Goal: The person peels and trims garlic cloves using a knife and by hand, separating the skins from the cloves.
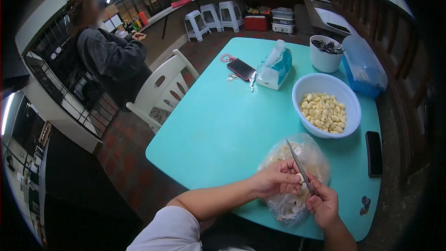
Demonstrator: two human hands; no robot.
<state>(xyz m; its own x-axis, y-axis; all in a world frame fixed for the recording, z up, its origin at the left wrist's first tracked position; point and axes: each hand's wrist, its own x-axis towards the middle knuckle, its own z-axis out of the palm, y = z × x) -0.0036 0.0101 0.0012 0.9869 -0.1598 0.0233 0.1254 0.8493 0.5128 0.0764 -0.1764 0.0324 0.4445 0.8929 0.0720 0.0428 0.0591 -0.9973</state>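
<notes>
My left hand (279, 178) pinches a small pale garlic clove (300, 178) between thumb and fingers. In my right hand (321, 201) is a knife (298, 161), its blade pointing up and away from me and lying against the clove. Both hands are above a clear plastic bag (284, 209) that holds garlic skins. Beyond the bag, a light blue bowl (299, 116) contains many peeled garlic cloves (324, 113).
On the turquoise table (209, 125) are a phone (241, 69), a tissue pack (275, 69), a white tub of utensils (325, 60), a blue lidded box (364, 67), a black phone (373, 154) and coins (365, 205). A person (109, 56) stands behind a white chair (162, 90).
</notes>
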